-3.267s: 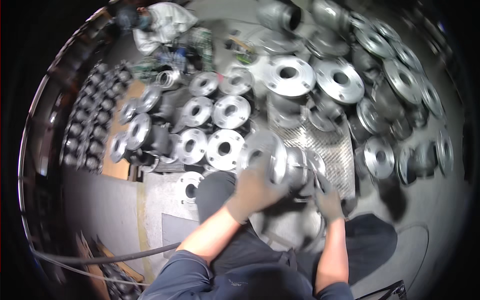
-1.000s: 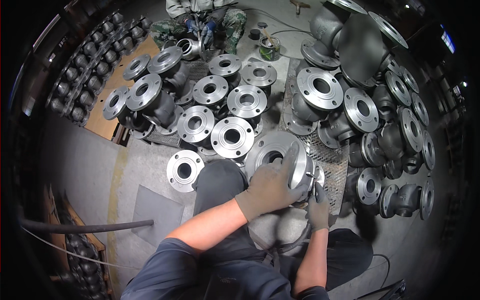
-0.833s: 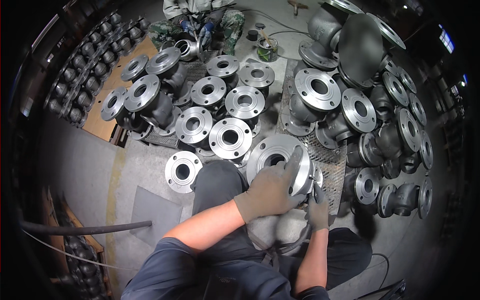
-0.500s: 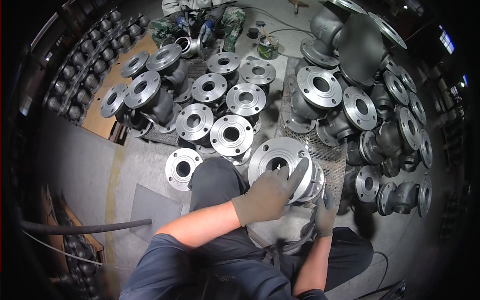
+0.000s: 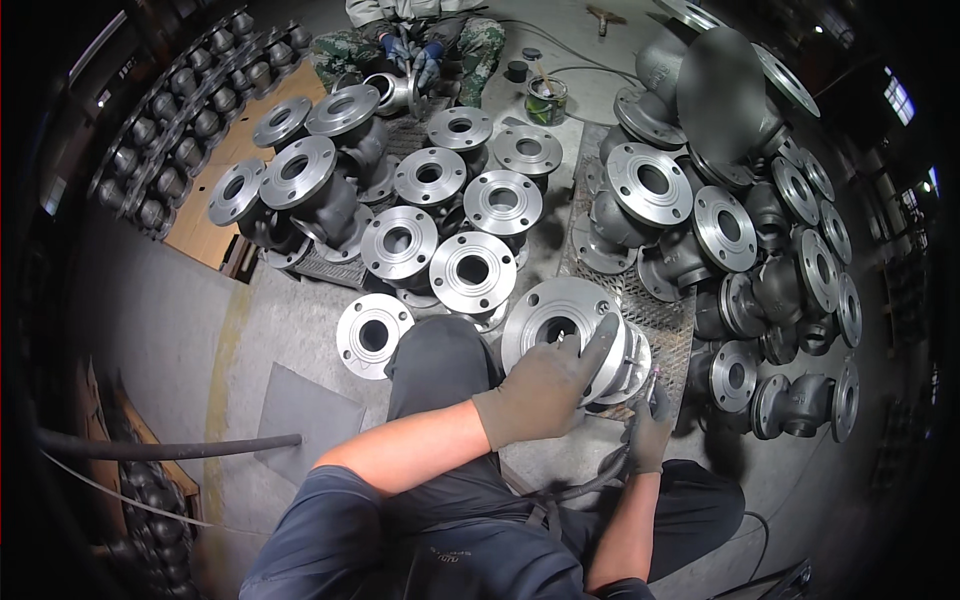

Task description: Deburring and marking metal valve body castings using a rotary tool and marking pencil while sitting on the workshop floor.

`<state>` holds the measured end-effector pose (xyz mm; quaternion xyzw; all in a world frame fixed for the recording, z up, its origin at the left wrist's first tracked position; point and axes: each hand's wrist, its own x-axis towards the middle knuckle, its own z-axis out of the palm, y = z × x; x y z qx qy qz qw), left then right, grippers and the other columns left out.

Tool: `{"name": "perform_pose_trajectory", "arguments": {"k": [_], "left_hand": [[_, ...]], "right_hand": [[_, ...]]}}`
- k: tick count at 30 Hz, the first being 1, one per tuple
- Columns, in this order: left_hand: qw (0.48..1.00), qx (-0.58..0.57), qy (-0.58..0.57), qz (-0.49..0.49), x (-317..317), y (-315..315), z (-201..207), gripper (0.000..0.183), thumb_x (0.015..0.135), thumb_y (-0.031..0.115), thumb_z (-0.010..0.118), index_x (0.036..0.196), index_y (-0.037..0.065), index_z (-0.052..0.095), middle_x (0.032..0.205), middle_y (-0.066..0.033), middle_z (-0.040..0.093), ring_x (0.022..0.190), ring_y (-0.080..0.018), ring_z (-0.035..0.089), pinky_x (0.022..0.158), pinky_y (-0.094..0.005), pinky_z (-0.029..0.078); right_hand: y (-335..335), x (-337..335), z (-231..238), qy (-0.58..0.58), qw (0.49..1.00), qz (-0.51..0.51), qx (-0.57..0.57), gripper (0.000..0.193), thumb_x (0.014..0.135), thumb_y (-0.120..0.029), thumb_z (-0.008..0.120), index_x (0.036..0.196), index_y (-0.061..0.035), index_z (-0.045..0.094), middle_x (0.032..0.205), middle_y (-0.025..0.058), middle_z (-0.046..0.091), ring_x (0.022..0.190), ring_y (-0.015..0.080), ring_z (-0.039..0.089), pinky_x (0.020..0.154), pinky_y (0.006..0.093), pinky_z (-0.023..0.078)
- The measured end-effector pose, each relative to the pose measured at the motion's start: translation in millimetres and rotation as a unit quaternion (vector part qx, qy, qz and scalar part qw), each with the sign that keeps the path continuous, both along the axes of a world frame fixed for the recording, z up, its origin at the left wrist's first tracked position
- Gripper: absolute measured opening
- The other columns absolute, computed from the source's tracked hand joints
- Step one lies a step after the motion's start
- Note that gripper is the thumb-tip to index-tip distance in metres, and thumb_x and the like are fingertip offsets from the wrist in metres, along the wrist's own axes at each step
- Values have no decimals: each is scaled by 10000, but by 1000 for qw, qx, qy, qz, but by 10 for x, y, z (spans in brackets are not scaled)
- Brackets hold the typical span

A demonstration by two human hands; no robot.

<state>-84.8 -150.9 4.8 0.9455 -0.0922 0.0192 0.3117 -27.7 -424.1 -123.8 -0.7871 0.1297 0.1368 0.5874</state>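
A grey metal valve body (image 5: 535,300) with a bright machined round flange stands tilted in front of me. My left hand (image 5: 545,395), in a grey-brown work glove, is closed on the flange's near rim. Its index finger lies along the flange face, and the other fingertips reach toward the central bore. To the right of the valve body, my gloved right hand (image 5: 652,432) is closed round a slim hand-held tool with a small pinkish tip. A dark hose (image 5: 590,487) runs from that hand across my lap. Most of the tool is hidden by the fingers.
Several flanged valve bodies (image 5: 472,272) stand ahead, with more stacked (image 5: 780,270) at right. A perforated metal plate (image 5: 665,325) lies beneath some. Across from me, a person's gloved hands (image 5: 425,62) are at another valve body. A can with a brush (image 5: 546,100) stands nearby.
The whole view has shifted slightly, so the far parts sit lower and more to the right. The other person's hands have come closer together. My hands keep nearly the same hold.
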Motion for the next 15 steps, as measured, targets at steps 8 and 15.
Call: {"name": "perform_pose_trajectory", "arguments": {"k": [8, 15], "left_hand": [[1000, -4, -11, -3, 67, -44, 6, 1240, 777, 196, 899, 1744, -83, 176, 1083, -289, 682, 892, -437, 714, 803, -514, 577], [1000, -1, -21, 1, 67, -80, -32, 1271, 773, 245, 924, 1745, -84, 174, 1072, -285, 683, 869, -435, 713, 793, -511, 578]], "right_hand": [[74, 82, -119, -11, 996, -71, -49, 703, 974, -127, 728, 1623, 49, 522, 835, 52, 634, 558, 118, 554, 464, 311, 450], [174, 51, -88, -5, 992, -77, -101, 727, 962, -269, 775, 1583, 52, 578, 789, 77, 668, 547, 143, 605, 481, 333, 472]]}}
